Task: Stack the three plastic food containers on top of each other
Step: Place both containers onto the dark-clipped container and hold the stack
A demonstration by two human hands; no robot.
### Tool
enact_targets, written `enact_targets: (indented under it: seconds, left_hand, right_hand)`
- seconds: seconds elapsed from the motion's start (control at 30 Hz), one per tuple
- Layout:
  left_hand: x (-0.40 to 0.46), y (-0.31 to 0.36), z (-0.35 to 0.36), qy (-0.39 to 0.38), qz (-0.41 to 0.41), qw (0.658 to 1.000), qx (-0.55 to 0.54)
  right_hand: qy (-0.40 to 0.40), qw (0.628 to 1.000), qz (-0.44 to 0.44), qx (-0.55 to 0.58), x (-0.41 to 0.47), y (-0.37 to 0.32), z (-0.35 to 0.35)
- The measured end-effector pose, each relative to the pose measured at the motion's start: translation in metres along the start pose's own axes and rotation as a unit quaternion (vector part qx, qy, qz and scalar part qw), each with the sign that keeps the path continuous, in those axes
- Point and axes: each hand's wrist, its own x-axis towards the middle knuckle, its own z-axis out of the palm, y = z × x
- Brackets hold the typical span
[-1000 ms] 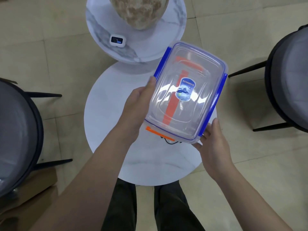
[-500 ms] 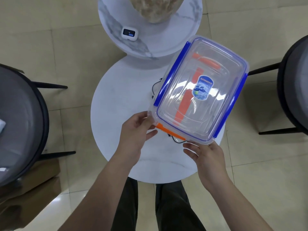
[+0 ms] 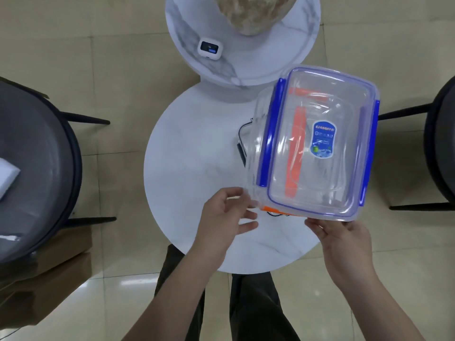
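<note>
A clear plastic container with blue side clips and a blue sticker (image 3: 344, 114) sits tilted over the right part of the round white table (image 3: 192, 148). Through it shows a container with orange clips (image 3: 294, 153), whose orange edge pokes out at the near side. A third container cannot be made out. My left hand (image 3: 226, 217) is at the near-left corner, fingers spread, thumb just touching the clear wall. The fingertips of my right hand (image 3: 344, 242) are under the near rim of the blue-clipped container and hold it.
A black cable (image 3: 242, 143) lies under the containers. A higher marble table (image 3: 246, 72) behind carries a small white device (image 3: 208, 48) and a stone-coloured vase (image 3: 251, 13). Dark chairs stand at left (image 3: 32, 156) and right (image 3: 440, 143). A cardboard box (image 3: 49, 279) is on the floor.
The blue-clipped container has swung to the right and turned straighter. My left hand has slid off its side to the near corner and spread; my right hand stays at the near rim.
</note>
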Motion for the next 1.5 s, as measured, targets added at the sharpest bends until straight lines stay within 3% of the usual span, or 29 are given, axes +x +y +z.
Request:
enact_targets:
  seconds: [0.53,1.5]
  left_hand:
    - [0.001,-0.024,0.026,-0.068,-0.006,0.997,0.032]
    - [0.001,-0.034,0.046,-0.037,0.042,0.992,0.112]
  right_hand:
    - [-0.024,0.999,-0.028,-0.001,0.034,-0.018,-0.011]
    - [-0.013,1.0,-0.019,-0.018,0.047,-0.032,-0.017]
